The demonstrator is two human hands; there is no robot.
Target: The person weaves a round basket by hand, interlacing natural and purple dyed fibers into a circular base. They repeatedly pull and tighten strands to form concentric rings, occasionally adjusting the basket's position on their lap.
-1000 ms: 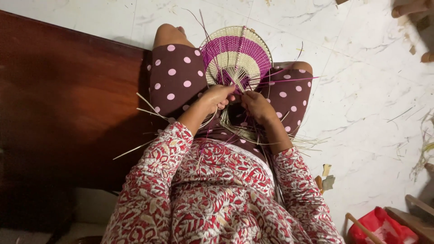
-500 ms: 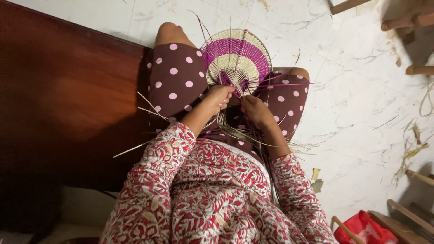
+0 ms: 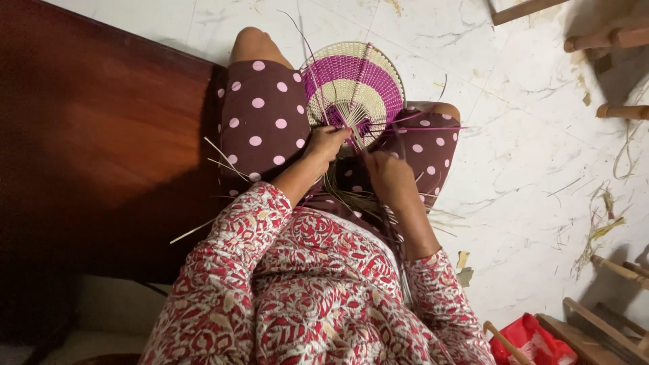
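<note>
A round woven piece (image 3: pixel 353 84) in purple and cream bands rests between my knees, over brown trousers with pink dots. My left hand (image 3: pixel 326 144) grips its near edge where the loose spokes gather. My right hand (image 3: pixel 387 177) is closed on thin strands just below the edge. Purple strands (image 3: pixel 433 128) run off to the right. Pale straw strands (image 3: pixel 223 162) stick out to the left of my lap.
A dark wooden panel (image 3: pixel 94 142) fills the left side. White marble floor (image 3: pixel 527 155) lies to the right, strewn with straw scraps (image 3: pixel 598 226). Wooden sticks (image 3: pixel 622 111) lie at the right edge. A red bag (image 3: pixel 524 338) sits at the bottom right.
Both hands have shifted slightly along the woven piece's near edge. The view has drifted a little, showing more floor on the right.
</note>
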